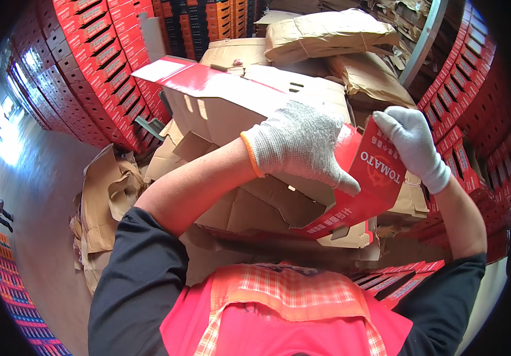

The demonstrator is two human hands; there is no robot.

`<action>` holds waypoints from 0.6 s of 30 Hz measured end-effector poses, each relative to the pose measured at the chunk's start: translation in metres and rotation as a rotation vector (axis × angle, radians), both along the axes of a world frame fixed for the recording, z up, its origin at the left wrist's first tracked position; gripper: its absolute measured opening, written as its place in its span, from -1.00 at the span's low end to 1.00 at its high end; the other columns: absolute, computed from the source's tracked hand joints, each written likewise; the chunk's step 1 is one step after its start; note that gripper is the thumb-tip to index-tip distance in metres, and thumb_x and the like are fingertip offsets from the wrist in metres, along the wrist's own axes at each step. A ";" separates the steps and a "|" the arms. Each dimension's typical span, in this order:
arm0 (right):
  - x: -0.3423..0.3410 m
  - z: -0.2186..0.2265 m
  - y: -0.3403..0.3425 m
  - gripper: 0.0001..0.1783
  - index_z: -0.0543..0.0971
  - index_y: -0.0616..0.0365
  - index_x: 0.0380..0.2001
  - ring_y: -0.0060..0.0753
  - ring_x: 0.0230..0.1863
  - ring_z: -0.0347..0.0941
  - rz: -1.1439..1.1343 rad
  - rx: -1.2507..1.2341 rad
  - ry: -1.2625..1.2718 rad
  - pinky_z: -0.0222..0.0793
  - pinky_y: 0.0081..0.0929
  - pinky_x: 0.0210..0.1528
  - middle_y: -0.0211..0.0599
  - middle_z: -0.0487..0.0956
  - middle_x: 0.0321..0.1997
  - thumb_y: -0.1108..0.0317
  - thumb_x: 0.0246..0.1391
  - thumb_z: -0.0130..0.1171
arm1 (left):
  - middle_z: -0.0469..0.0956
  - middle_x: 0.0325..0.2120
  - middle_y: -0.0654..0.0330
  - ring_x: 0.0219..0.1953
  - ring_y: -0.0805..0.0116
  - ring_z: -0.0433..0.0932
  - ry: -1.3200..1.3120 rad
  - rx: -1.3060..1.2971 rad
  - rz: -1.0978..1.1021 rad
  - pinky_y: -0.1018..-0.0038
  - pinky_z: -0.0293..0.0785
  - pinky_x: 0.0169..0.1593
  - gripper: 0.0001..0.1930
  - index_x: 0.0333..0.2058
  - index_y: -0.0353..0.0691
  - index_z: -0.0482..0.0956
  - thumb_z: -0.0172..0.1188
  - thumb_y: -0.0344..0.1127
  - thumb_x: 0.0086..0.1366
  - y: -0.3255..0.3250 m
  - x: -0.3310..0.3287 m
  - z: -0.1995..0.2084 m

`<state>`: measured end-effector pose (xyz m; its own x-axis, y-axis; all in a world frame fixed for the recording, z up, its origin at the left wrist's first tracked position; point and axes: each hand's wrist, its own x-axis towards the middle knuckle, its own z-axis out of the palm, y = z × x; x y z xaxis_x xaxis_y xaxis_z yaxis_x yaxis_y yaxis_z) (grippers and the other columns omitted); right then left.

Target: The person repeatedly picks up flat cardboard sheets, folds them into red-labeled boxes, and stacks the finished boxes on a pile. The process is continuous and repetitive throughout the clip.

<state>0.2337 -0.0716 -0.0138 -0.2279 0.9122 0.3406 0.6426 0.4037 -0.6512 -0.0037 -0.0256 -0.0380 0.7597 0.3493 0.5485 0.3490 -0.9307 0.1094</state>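
Note:
A partly folded cardboard box (380, 178), red printed outside and plain brown inside, stands tilted in front of me. My left hand (300, 142), in a whitish knit glove with an orange cuff, reaches across it and grips it beside the red end panel, thumb lowered along that panel. Its other fingertips are partly hidden. At the upper right corner of the same panel, my right hand (412, 142), also gloved, pinches the edge between thumb and fingers. A long red-and-white side (208, 80) of the box runs off to the upper left.
Tall stacks of red cartons (98, 53) rise at the left, with more red cartons (457, 77) at the right. Paper-wrapped bundles (326, 35) lie behind the box. Crumpled brown cardboard (98, 202) is at the left, near the floor (48, 196). A metal post (424, 44) slants at upper right.

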 end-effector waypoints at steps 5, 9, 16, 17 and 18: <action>-0.015 -0.003 0.022 -0.71 0.50 0.17 -0.50 0.10 -0.46 0.52 0.018 0.556 -0.790 0.42 -0.10 -0.37 -0.05 0.55 -0.56 0.21 0.21 0.05 | 0.55 -0.35 -0.19 -0.15 -0.09 0.55 0.093 -0.239 0.075 0.15 0.46 -0.02 -0.11 -0.39 -0.45 0.62 0.33 0.48 -0.22 -0.006 0.004 -0.005; -0.032 -0.019 0.050 -0.62 0.61 0.16 -0.43 0.07 -0.29 0.57 0.002 0.115 -0.735 0.49 -0.12 -0.19 -0.03 0.62 -0.41 0.17 0.23 -0.11 | 0.52 -0.06 -0.14 0.03 -0.10 0.50 -0.075 -0.061 0.106 0.13 0.38 0.15 -0.04 0.01 -0.33 0.47 0.41 0.39 -0.18 -0.019 0.000 -0.016; -0.080 -0.014 0.012 -0.48 0.58 0.06 -0.08 -0.03 -0.19 0.60 0.124 0.513 -0.519 0.49 -0.21 -0.10 -0.06 0.64 -0.26 -0.04 -0.04 0.28 | 0.49 0.09 -0.09 0.05 0.22 0.51 -0.839 -0.632 -0.244 0.39 0.39 0.17 -0.23 0.29 -0.43 0.22 0.26 -0.03 0.29 0.008 -0.009 -0.025; -0.085 -0.009 0.010 -0.45 0.55 0.07 -0.03 -0.04 -0.15 0.58 0.122 0.503 -0.599 0.48 -0.23 -0.05 -0.04 0.63 -0.20 0.00 -0.06 0.30 | 0.52 0.07 -0.04 0.04 0.29 0.52 -0.994 -0.842 -0.397 0.42 0.38 0.18 -0.36 0.29 -0.42 0.23 0.17 -0.15 0.39 0.011 -0.012 -0.027; -0.091 -0.009 0.010 -0.41 0.53 0.09 0.02 -0.05 -0.10 0.57 0.054 0.380 -0.565 0.47 -0.25 -0.01 -0.02 0.61 -0.15 0.05 -0.09 0.32 | 0.53 0.07 -0.01 0.05 0.31 0.51 -0.992 -0.778 -0.443 0.43 0.37 0.18 -0.47 0.27 -0.42 0.28 0.07 -0.25 0.42 0.011 -0.019 -0.030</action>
<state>0.1427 -0.0613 -0.0224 -0.5066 0.7353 0.4502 0.8149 0.5789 -0.0285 -0.0223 -0.0141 -0.0681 0.2879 0.6501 0.7032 -0.5002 -0.5241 0.6893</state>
